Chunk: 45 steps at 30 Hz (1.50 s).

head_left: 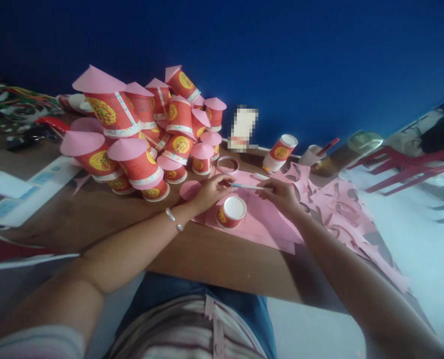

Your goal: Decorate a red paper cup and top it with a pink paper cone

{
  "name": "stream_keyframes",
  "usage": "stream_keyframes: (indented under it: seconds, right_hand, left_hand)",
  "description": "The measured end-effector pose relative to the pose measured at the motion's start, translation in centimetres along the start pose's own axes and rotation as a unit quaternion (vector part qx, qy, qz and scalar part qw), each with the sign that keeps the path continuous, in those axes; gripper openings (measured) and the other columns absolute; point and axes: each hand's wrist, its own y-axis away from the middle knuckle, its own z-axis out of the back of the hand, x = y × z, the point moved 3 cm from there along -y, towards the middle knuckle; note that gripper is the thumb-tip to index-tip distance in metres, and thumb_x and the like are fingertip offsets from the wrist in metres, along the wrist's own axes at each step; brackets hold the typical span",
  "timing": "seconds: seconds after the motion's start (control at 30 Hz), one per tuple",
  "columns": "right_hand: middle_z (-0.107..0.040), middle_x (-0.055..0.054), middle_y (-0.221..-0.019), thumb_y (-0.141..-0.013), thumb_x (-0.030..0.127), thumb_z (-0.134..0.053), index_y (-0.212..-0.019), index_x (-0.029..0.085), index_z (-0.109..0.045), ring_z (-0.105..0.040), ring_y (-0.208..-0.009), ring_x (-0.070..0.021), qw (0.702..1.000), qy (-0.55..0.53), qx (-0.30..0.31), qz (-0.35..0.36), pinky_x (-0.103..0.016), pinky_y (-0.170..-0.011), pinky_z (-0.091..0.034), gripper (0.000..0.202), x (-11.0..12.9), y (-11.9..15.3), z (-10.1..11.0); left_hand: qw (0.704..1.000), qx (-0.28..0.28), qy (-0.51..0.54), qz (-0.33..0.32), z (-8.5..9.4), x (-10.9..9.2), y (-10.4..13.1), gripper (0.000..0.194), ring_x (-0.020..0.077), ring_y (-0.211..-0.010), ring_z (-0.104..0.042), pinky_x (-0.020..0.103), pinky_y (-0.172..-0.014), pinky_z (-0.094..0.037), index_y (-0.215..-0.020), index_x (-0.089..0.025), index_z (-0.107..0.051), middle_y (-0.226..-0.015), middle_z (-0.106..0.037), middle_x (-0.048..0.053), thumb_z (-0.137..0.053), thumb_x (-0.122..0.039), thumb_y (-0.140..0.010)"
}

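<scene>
A thin pen [250, 187] lies between both hands above the pink paper sheet [261, 219]. The right hand [282, 195] pinches its rear end, and the left hand [210, 189] closes its fingers on the tip, maybe on a cap; the blur hides this. A red paper cup [232, 211] stands bottom-up on the sheet, just before the hands. Behind, finished cups with pink cone tops [147, 129] are piled on the wooden table [106, 209].

Your pink paper sheet [261, 219] lies on brown table [106, 209]; red cups [139, 134] with yellow medallions, pink cone lids, against the deep blue wall [300, 55].
</scene>
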Motion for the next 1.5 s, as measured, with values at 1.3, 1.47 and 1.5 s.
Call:
stream_keyframes:
  seconds: [1.3,1.47,1.5]
  right_hand:
    - [-0.075,-0.019,-0.129,-0.102,0.024,-0.047,-0.117,0.017,-0.078,-0.072,-0.113,-0.0336,0.809,0.572,-0.037,-0.130,-0.040,-0.088,-0.055,0.035,-0.9,-1.2,5.5]
    - [-0.069,-0.023,-0.139,-0.102,0.026,-0.047,-0.127,0.015,-0.076,-0.070,-0.122,-0.0391,0.806,0.576,-0.030,-0.135,-0.047,-0.095,-0.056,0.040,-1.6,-1.8,6.0]
    - [-0.069,-0.024,-0.139,-0.103,0.027,-0.047,-0.128,0.014,-0.076,-0.070,-0.121,-0.0392,0.806,0.575,-0.027,-0.139,-0.048,-0.095,-0.056,0.041,-1.8,-1.9,6.2]
  left_hand:
    - [0.996,-0.017,-0.077,0.032,0.0,-1.7,0.4,0.009,0.0169,-0.086,-0.069,0.029,-0.076,-0.056,-0.093,-0.017,-0.072,-0.095,-0.075,0.006,-0.068,-0.023,-0.088]
    - [0.997,-0.011,-0.064,0.037,0.0,-1.7,0.5,0.010,0.0151,-0.077,-0.068,0.029,-0.074,-0.056,-0.093,-0.017,-0.072,-0.093,-0.075,0.005,-0.069,-0.026,-0.089]
    - [0.997,-0.011,-0.063,0.037,0.0,-1.7,0.5,0.011,0.0146,-0.076,-0.068,0.029,-0.074,-0.056,-0.093,-0.017,-0.072,-0.093,-0.075,0.005,-0.070,-0.027,-0.089]
